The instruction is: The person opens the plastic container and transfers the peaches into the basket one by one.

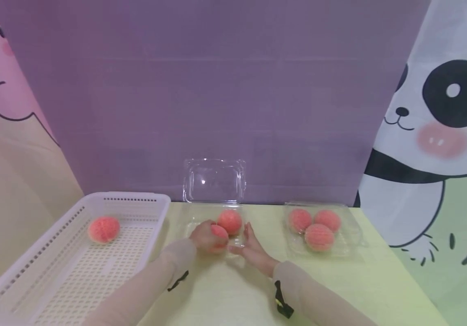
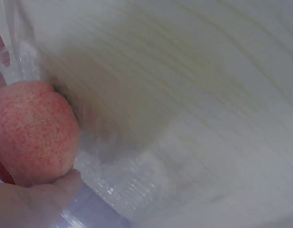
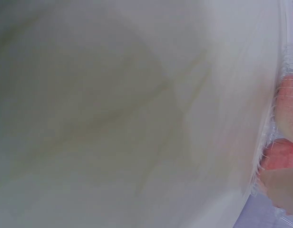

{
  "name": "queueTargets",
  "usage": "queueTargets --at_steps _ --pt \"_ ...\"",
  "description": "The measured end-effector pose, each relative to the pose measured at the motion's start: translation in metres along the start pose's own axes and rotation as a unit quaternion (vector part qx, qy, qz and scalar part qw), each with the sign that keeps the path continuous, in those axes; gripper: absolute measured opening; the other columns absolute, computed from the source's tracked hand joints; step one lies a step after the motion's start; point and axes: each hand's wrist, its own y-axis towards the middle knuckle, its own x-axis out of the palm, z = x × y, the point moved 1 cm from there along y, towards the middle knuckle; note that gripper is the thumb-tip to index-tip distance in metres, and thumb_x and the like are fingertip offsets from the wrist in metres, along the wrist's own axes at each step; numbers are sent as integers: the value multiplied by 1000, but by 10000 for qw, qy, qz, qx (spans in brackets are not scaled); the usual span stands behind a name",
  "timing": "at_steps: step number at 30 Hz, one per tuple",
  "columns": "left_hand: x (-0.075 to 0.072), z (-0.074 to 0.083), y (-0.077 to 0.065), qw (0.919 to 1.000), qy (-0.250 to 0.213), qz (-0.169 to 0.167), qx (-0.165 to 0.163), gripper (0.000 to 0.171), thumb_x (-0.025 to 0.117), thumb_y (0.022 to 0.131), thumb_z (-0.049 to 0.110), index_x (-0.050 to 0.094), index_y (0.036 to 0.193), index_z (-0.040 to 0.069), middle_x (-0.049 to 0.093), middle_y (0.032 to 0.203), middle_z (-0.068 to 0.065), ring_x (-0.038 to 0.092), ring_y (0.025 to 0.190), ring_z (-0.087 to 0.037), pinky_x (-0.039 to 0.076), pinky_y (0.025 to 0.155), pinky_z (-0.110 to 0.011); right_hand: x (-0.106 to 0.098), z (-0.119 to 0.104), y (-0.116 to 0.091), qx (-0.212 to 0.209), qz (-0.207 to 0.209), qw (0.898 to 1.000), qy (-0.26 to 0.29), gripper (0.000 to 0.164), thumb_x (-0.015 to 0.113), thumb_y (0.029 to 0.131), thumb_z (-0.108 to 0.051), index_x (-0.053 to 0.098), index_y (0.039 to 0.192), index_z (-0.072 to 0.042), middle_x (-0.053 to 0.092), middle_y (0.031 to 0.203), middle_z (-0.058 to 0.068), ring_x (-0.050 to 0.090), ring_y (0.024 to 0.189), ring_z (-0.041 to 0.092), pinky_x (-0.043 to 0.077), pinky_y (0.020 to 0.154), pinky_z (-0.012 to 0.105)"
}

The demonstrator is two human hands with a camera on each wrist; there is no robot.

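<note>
My left hand [image 1: 203,236] grips a peach [image 1: 219,232] low over the front of an open clear plastic clamshell [image 1: 192,210]. In the left wrist view the thumb lies against that peach [image 2: 37,130]. A second peach [image 1: 230,221] sits in the back right of the clamshell, whose lid [image 1: 214,181] stands upright behind. Fingers extended and thumb apart, my right hand [image 1: 254,254] is at the clamshell's front right corner; whether it touches the wall I cannot tell. The right wrist view shows peaches [image 3: 288,111] inside the clear wall at its right edge.
On the left stands a white perforated basket [image 1: 151,235] with one peach [image 1: 104,229] inside. A clear clamshell [image 1: 349,226] containing three peaches [image 1: 320,237] sits on the right of the pale yellow table [image 1: 233,299]. A purple backdrop [image 1: 225,99] rises behind the table.
</note>
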Motion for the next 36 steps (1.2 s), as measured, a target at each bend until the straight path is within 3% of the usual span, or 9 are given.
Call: queueTargets --at_steps 4,9,20,27,36 --pt "-6 -5 0 9998 -40 6 -216 76 75 58 27 49 123 -1 60 113 -15 56 101 -29 46 91 -43 -1 0 0 20 42 10000 13 105 70 78 -25 -8 146 -4 1 152 21 4 140 36 8 112 55" --pt "-10 -14 4 9995 -159 -7 -276 81 78 58 30 46 128 2 57 120 -15 53 110 -31 43 97 -46 -1 0 -1 11 27 10000 40 104 69 79 -22 -9 145 -4 0 152 21 3 140 36 8 113 53" --pt "-11 -20 10 9993 -308 67 -204 80 83 52 23 49 122 2 59 112 -12 55 101 -26 46 92 -41 -1 -5 -3 50 -80 9999 -32 101 66 82 -22 -11 146 -7 -2 153 19 3 140 36 7 112 53" --pt "-12 -21 8 9990 -396 -87 -212 81 86 52 22 48 121 4 58 111 -11 54 100 -25 47 90 -42 1 -4 0 165 -69 9998 -91 101 66 82 -24 -10 146 -9 -1 153 16 2 141 33 5 113 53" --pt "-10 -24 10 9979 -623 -39 -150 83 87 51 22 48 123 7 59 111 -9 55 101 -26 47 90 -46 0 -4 0 226 -60 9996 -183 101 66 83 -25 -11 146 -9 -3 154 16 2 140 34 7 112 55"
